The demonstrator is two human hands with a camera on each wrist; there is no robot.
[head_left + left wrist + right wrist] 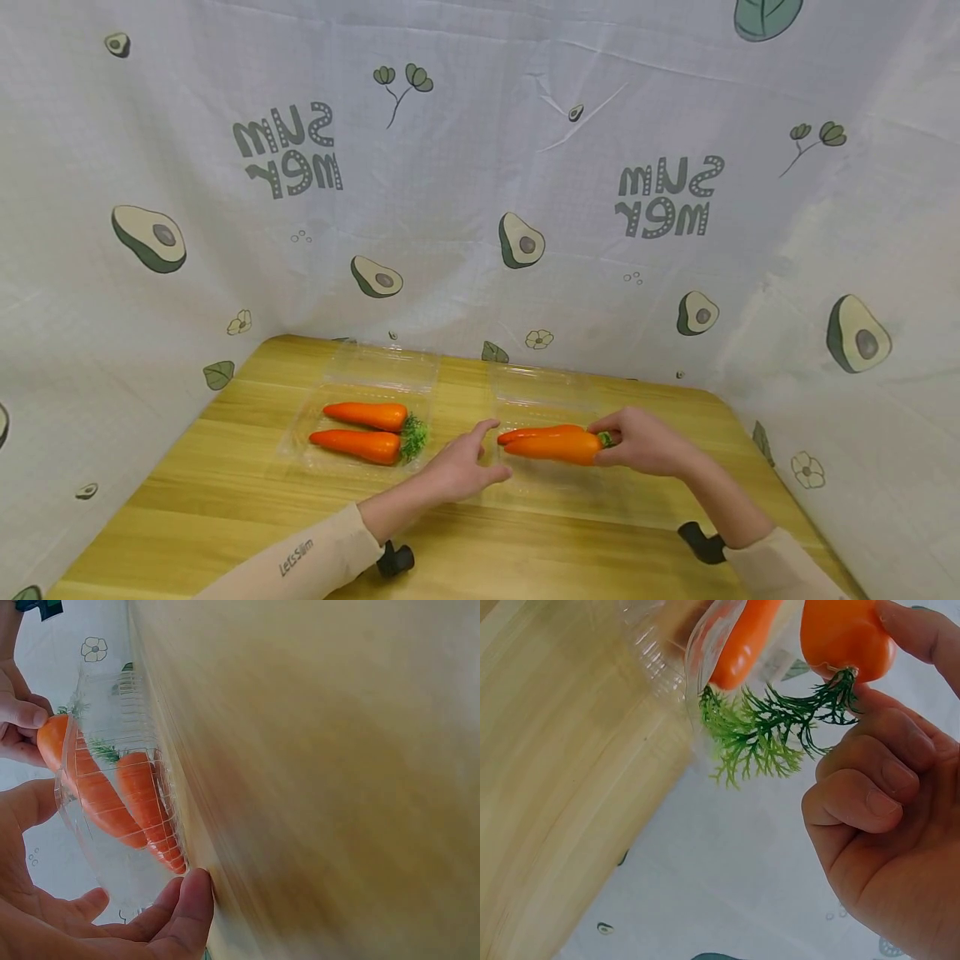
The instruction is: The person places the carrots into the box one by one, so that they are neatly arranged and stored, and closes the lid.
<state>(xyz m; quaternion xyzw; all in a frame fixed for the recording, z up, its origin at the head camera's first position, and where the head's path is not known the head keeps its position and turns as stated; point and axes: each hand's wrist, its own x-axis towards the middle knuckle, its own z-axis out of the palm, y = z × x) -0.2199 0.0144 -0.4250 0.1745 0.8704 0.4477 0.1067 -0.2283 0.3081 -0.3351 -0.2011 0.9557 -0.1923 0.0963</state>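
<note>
Over the right box (547,410), our right hand (647,446) pinches one carrot (557,451) up top, so its tip stays free; our left hand (460,468), fingers apart, seemingly steadies that box.

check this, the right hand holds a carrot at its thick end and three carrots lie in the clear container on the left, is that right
Not three: the head view shows two carrots in the clear container on the left; the right hand does hold a carrot at its thick end.
</note>
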